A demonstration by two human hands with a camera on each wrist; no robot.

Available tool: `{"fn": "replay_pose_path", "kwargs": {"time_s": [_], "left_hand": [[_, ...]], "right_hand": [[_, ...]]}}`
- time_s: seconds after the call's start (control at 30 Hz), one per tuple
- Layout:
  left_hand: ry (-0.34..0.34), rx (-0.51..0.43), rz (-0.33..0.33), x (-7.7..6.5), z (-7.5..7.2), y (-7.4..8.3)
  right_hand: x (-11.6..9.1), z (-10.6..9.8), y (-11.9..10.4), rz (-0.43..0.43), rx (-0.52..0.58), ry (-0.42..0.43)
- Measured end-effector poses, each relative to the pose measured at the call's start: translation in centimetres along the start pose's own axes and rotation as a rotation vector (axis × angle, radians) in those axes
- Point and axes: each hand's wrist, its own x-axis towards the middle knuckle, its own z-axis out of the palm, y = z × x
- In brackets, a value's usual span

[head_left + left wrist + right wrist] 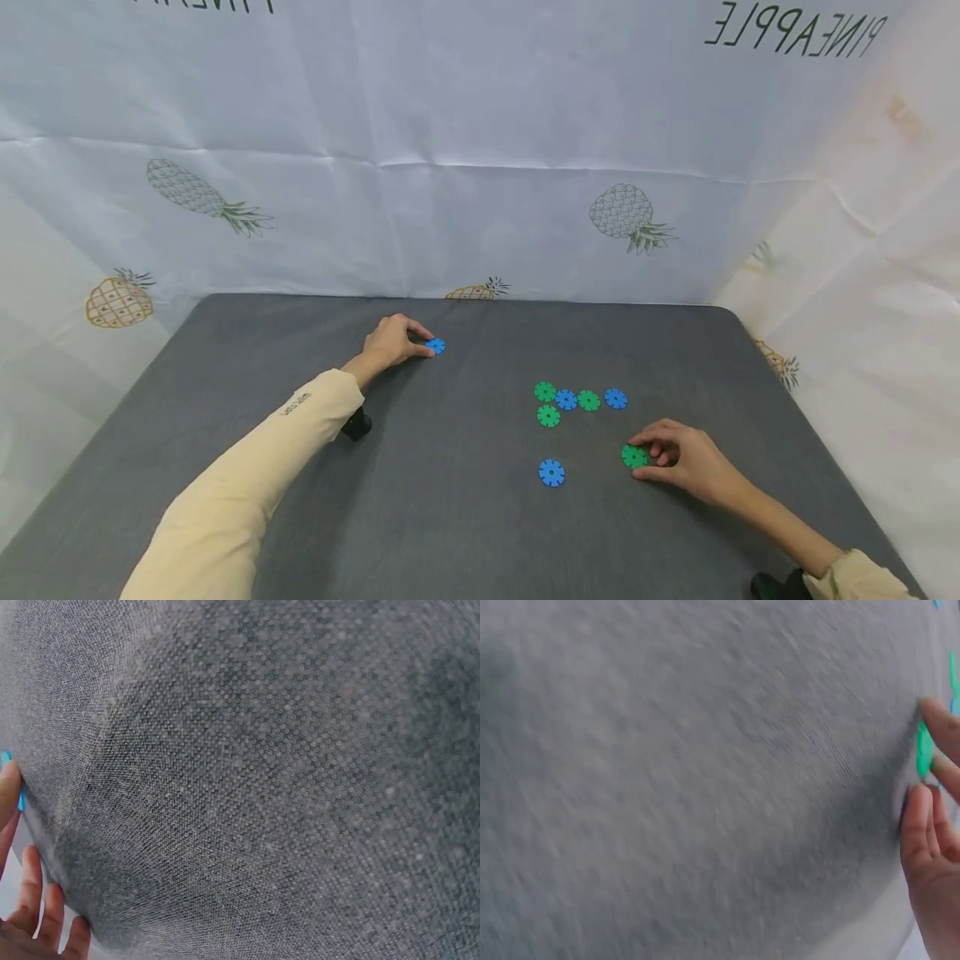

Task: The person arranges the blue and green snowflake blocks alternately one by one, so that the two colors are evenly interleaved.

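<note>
clearly, both hands are busy with small toothed discs on the grey table (435, 533). toward the far side, left of the middle, the left hand (392, 342) has its thumb and a finger drawn nearly together, pinching a blue disc (437, 345) by its edge; in the left wrist view its other fingers are apart from the disc. on the near right, the right hand (688, 463) holds a green disc (632, 457) with thumb and forefinger set on opposite sides of the rim, parted by about the disc's own width. between the hands, a little to the right, lies a short row: a green piece (545, 391), a blue piece (566, 400), a second green piece (588, 401) and, just beside it on the right, a second blue piece (616, 398). a third green piece (548, 416) sits on the near side of the row's left end, and a lone blue piece (552, 472) lies nearer, left of the right hand. whether the row's pieces touch or link, i can't tell. they look like thin plastic, so likely light, stiff and fairly smooth, not very fragile. lying flat, they offer little edge, so a fingertip pinch across the rim should suit best, leaving the notches free.
</note>
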Motion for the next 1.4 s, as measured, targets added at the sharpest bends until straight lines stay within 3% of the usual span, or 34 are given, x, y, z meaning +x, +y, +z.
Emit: {"fn": "replay_pose_path", "kwargs": {"time_s": [0.23,0.43,0.77,1.2,1.4], "left_hand": [[-0.004,0.006,-0.001,0.1,-0.1,-0.2],[-0.006,0.007,0.0,-0.1,-0.1,0.0],[-0.004,0.01,-0.004,0.0,-0.1,0.0],[0.006,0.009,-0.007,-0.1,0.1,-0.2],[0.002,0.005,-0.007,0.2,0.3,-0.4]], "right_hand": [[0.7,-0.8,0.8,-0.155,0.053,-0.125],[1.0,-0.7,1.3,-0.286,-0.006,-0.106],[2.3,-0.9,0.8,-0.183,0.054,-0.106],[4.8,-1.0,0.2,-0.164,0.082,-0.107],[6.6,-0.5,0.0,-0.11,0.094,-0.123]]}}
